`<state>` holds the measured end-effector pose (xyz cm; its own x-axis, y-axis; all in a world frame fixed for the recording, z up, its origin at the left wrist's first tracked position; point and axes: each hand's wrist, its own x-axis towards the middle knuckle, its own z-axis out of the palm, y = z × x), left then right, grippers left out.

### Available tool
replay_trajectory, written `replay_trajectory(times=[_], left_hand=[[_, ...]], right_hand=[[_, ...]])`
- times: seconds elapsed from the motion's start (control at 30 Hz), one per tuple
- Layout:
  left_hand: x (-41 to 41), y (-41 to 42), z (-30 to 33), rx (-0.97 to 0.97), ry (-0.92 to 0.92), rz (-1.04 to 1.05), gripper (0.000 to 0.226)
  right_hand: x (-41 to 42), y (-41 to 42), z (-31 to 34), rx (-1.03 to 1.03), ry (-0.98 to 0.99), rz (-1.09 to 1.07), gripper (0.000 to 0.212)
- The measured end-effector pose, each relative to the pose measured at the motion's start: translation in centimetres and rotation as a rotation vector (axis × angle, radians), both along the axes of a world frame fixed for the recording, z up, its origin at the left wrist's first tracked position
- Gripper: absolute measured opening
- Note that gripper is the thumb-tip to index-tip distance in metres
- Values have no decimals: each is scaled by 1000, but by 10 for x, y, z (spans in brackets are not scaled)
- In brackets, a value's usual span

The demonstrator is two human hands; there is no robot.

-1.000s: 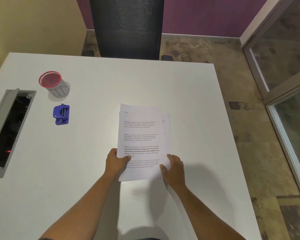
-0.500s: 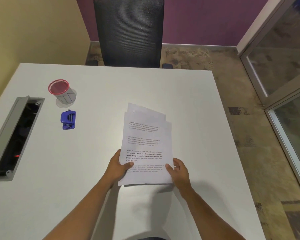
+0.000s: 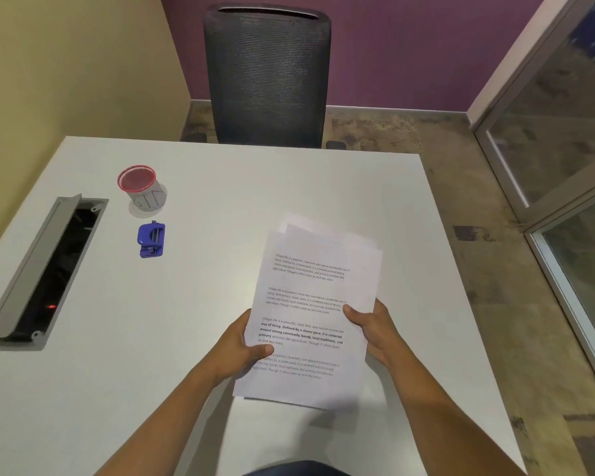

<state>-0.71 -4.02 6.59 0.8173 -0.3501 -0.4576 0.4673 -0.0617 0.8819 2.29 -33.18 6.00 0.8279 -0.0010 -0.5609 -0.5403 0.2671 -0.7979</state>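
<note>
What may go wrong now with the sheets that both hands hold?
1. The sheets are fanned out at the top, so a loose one may slip from the stack.
2. The left hand and right hand grip only the side edges, so the paper may bend or crease.

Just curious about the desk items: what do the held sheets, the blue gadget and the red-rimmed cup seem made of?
Sheets: thin matte white paper, printed, edges fanned. Blue gadget: seemingly glossy plastic, showing highlights. Red-rimmed cup: possibly fine wire mesh; its wall looks half see-through.
</note>
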Motion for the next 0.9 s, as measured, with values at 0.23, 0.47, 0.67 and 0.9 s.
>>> replay_trajectory(times=[0.23, 0.47, 0.67, 0.9], left_hand=[[18, 5, 17, 38, -83, 208, 52], [51, -1, 57, 101, -347, 336, 38], [50, -8, 78, 45, -478, 438, 38], [34, -12, 62, 80, -409, 466, 45]], right_hand=[[9, 12, 32, -214, -162, 94, 38], [20, 23, 76, -266, -382, 63, 27], [28, 26, 89, -300, -429, -47, 26], [13, 32, 69, -304, -398, 63, 49]])
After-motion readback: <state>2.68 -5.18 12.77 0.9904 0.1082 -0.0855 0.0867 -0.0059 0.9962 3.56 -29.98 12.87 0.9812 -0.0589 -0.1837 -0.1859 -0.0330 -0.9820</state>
